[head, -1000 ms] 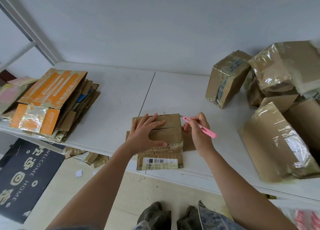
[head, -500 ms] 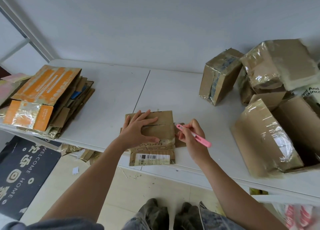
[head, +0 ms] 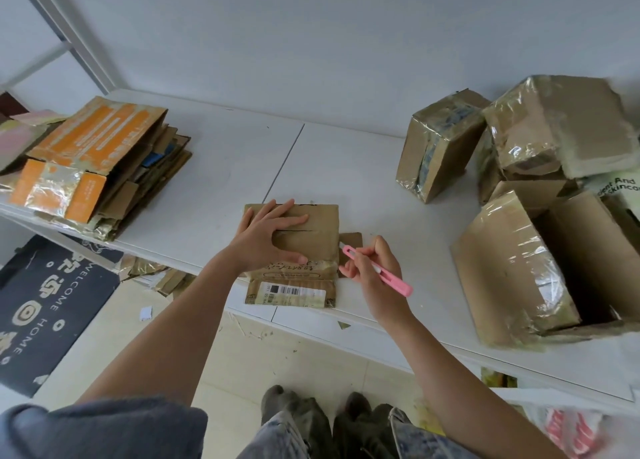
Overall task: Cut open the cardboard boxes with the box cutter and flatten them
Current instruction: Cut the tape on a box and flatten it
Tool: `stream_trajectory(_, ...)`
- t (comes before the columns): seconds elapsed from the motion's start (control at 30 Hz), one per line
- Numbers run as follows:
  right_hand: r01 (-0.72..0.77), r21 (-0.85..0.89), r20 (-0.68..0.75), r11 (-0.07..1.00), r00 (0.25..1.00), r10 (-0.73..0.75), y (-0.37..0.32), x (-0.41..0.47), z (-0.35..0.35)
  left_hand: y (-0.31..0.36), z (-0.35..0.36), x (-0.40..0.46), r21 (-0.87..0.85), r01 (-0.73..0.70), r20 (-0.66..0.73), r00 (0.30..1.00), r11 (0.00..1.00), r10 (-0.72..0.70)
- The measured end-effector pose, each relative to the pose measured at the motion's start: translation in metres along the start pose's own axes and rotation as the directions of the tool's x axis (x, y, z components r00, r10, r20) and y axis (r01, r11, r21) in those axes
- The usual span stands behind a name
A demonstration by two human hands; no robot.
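Note:
A small brown cardboard box (head: 313,238), pressed flat, lies near the front edge of the white table (head: 214,181), with a barcode label on its near flap. My left hand (head: 268,238) rests flat on top of it with spread fingers. My right hand (head: 372,273) grips a pink box cutter (head: 379,271) like a pen. The cutter's tip touches the box's right edge beside a small side flap (head: 353,242).
A stack of flattened cardboard (head: 100,160) with orange print lies at the table's left end. Several taped, unflattened boxes (head: 519,250) crowd the right side, one open toward me. A dark welcome mat (head: 45,306) and cardboard scraps lie on the floor.
My right hand has brought the cutter's tip down and left onto the box's right edge. My left hand keeps pressing on the box.

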State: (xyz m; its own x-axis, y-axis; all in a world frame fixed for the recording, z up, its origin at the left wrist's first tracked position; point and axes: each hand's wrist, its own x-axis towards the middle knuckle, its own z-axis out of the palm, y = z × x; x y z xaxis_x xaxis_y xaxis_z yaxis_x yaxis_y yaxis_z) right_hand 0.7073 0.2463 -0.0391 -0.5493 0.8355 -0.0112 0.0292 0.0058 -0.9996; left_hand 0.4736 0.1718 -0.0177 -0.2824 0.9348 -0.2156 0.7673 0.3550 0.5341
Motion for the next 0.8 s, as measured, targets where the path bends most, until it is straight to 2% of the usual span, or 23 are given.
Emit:
stream_trajectory(0.23,0.091,-0.118,0.049,0.989,0.995,-0.085,0.0,-0.018,-0.011,0.002,-0.002,0.0,0.039,0.017,0.03,0.999,0.999,-0.018)
stream_trajectory(0.37,0.104,-0.233,-0.087,0.967,0.988,-0.127,-0.002,-0.013,-0.023,0.007,-0.012,0.001,0.138,0.084,0.071,0.993,0.987,-0.094)
stream_trajectory(0.4,0.103,-0.346,-0.122,0.933,0.981,-0.154,-0.001,-0.007,-0.028,0.008,-0.017,0.003,0.181,0.111,0.06,0.991,0.977,-0.123)
stream_trajectory(0.43,0.082,-0.519,-0.133,0.851,0.976,-0.175,0.001,0.001,-0.034,0.009,-0.021,0.006,0.241,0.131,0.039,0.989,0.961,-0.145)
stream_trajectory(0.47,0.037,-0.693,-0.117,0.719,0.98,-0.163,0.003,0.009,-0.041,0.009,-0.024,0.009,0.309,0.147,0.014,0.987,0.94,-0.159)
stream_trajectory(0.53,-0.068,-0.885,-0.097,0.462,0.994,-0.04,0.01,0.02,-0.052,0.008,-0.026,0.01,0.391,0.19,-0.027,0.98,0.901,-0.196)
stream_trajectory(0.57,-0.107,-0.915,-0.105,0.388,0.994,0.026,0.014,0.023,-0.055,0.007,-0.026,0.008,0.401,0.224,-0.05,0.974,0.888,-0.223)
stream_trajectory(0.63,-0.166,-0.927,-0.134,0.336,0.984,0.116,0.02,0.027,-0.059,0.002,-0.027,0.004,0.42,0.286,-0.102,0.958,0.861,-0.268)
stream_trajectory(0.7,-0.214,-0.905,-0.158,0.368,0.971,0.177,0.021,0.03,-0.059,-0.004,-0.029,0.002,0.419,0.354,-0.149,0.935,0.836,-0.321)
stream_trajectory(0.8,-0.269,-0.876,-0.187,0.4,0.955,0.232,0.016,0.029,-0.048,-0.011,-0.032,-0.001,0.328,0.485,-0.19,0.875,0.811,-0.446)
